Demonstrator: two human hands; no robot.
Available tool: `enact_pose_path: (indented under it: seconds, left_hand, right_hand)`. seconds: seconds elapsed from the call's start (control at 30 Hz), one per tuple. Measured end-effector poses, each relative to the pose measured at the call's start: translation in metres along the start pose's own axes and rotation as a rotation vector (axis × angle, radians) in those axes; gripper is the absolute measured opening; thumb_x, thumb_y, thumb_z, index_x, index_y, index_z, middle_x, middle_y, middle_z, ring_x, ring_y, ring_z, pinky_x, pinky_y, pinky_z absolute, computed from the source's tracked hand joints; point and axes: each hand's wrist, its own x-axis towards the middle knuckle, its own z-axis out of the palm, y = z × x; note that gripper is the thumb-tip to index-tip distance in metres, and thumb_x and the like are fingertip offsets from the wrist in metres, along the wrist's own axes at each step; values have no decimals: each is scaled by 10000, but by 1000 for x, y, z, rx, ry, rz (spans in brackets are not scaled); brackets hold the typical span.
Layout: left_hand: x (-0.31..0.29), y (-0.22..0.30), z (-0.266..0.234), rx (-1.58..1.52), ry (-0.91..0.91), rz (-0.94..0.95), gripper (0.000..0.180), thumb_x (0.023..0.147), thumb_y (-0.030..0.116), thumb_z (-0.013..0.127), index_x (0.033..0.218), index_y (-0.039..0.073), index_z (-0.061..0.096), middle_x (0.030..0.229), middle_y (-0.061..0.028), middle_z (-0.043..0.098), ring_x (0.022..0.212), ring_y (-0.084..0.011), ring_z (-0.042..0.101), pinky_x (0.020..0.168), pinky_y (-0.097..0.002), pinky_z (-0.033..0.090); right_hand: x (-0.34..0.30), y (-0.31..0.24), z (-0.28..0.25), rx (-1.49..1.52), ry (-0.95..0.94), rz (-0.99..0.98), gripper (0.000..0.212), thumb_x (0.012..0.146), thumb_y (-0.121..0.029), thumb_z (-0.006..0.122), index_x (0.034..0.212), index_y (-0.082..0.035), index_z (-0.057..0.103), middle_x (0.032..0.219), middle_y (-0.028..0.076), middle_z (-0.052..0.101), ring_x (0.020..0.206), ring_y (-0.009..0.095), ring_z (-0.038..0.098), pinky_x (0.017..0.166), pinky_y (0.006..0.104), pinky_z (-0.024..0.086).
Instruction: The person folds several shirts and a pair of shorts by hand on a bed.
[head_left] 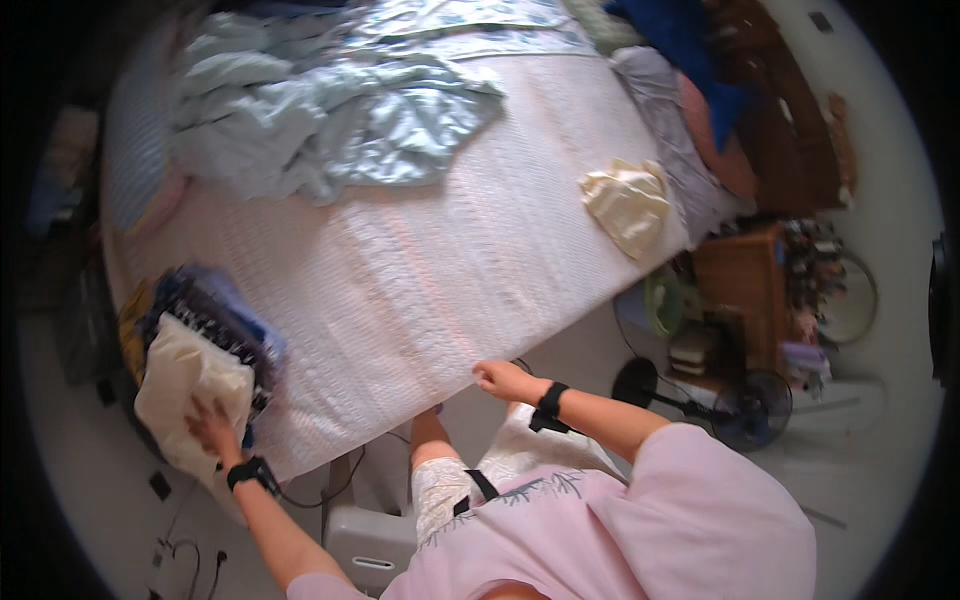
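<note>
My left hand (212,430) lies with spread fingers on a cream folded garment (188,372). That garment rests on top of a stack of dark and blue patterned clothes (200,305) at the bed's near left corner. Over the bed's front edge, my right hand (505,381) is curled closed, and nothing shows in it. Farther right on the bed, a crumpled cream cloth (632,205) lies by itself. Both wrists wear black bands.
A pale quilted mattress cover (400,270) spreads over the bed. Rumpled light-green bedding (350,125) lies at the far left. To the right are a wooden cabinet (740,290), a green bin (662,303) and a fan (752,410). A white stool (370,545) stands beside my legs.
</note>
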Motion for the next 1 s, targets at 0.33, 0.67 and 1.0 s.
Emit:
enact_pose_path:
  seconds: [0.33, 0.67, 1.0]
  left_hand:
    - [-81, -17, 5, -432, 159, 410, 558, 916, 288, 479, 1413, 170, 253, 1434, -212, 211, 1318, -366, 191, 1052, -455, 200]
    - [-223, 44, -25, -205, 161, 542, 684, 849, 307, 550, 1427, 153, 219, 1446, -234, 144, 1308, -408, 201, 1037, -512, 191]
    - [-316, 161, -62, -348, 20, 651, 738, 778, 209, 580, 1420, 120, 226, 1454, -231, 122, 1324, -408, 165, 1045, -508, 182]
  right_hand:
    - [-9, 125, -120, 75, 339, 256, 420, 777, -117, 491, 1185, -15, 499, 1009, 216, 597, 936, 354, 569, 834, 404, 445]
    - [-4, 300, -309, 249, 1076, 539, 546, 700, -241, 669, 1177, -44, 490, 1264, 209, 424, 1237, 350, 317, 999, 396, 319]
    - [37, 296, -357, 566, 958, 42, 665, 699, -204, 742, 1234, 31, 424, 1267, 145, 417, 1146, 239, 424, 961, 342, 359]
